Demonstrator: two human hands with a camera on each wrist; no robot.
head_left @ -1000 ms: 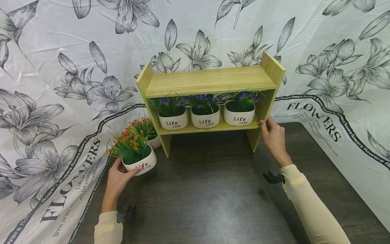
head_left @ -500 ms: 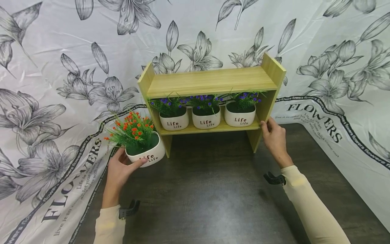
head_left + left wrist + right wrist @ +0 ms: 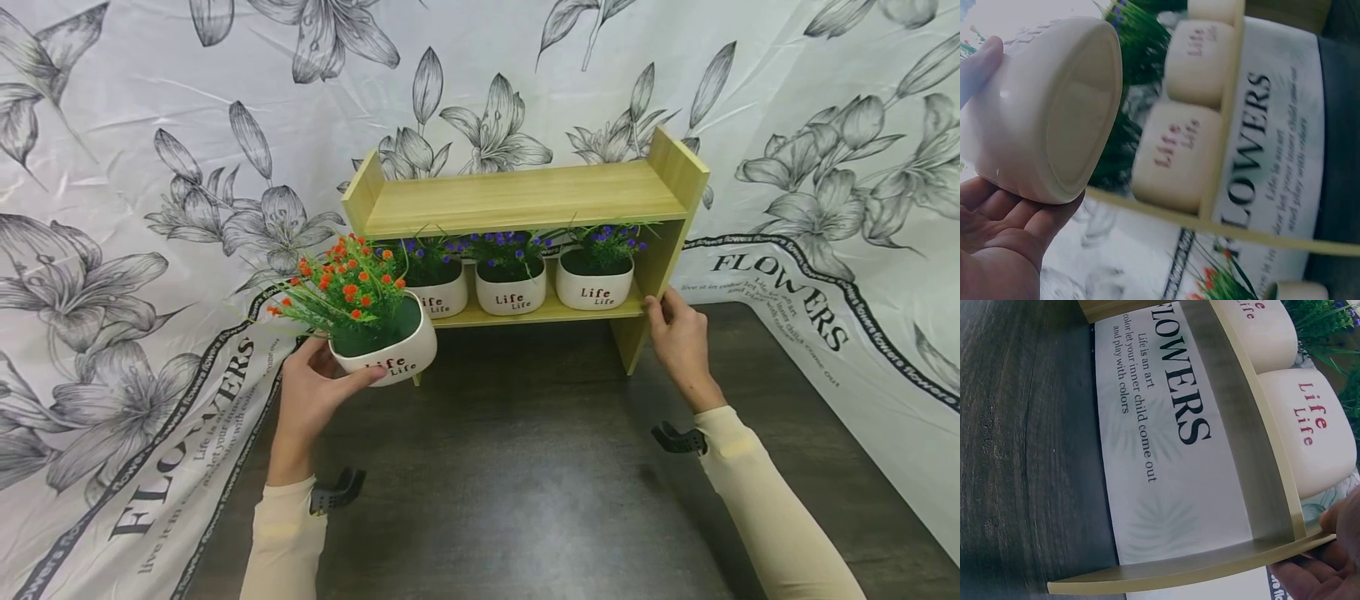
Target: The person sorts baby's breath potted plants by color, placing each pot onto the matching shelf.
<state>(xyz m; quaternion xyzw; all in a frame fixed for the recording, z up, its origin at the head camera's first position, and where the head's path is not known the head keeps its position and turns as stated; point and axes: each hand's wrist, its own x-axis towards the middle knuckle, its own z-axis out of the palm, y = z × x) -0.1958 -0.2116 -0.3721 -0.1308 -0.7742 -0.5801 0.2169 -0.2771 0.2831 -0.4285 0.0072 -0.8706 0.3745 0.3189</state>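
Observation:
My left hand (image 3: 311, 398) grips a white "Life" flowerpot (image 3: 408, 348) with orange-red flowers (image 3: 348, 279). It is held tilted in the air before the shelf's left end, thumb on its front, hiding part of that end. In the left wrist view, fingers support the pot (image 3: 1029, 125) from the other side. My right hand (image 3: 681, 343) pinches the front edge of the wooden shelf's (image 3: 525, 196) right side panel, thumb inside and fingers outside. On the lower board stand three white pots with purple flowers: left (image 3: 446, 298), middle (image 3: 512, 296) and right (image 3: 595, 290).
Another pot (image 3: 1297, 290) with orange-red flowers stands beyond the shelf's left side, seen in the left wrist view. The dark wooden table (image 3: 510, 467) extends in front. A white cloth (image 3: 187, 150) with printed flowers covers the back and sides.
My left hand has raised the orange-red flowerpot and moved it right, towards the shelf's left end. The right hand keeps its hold on the side panel.

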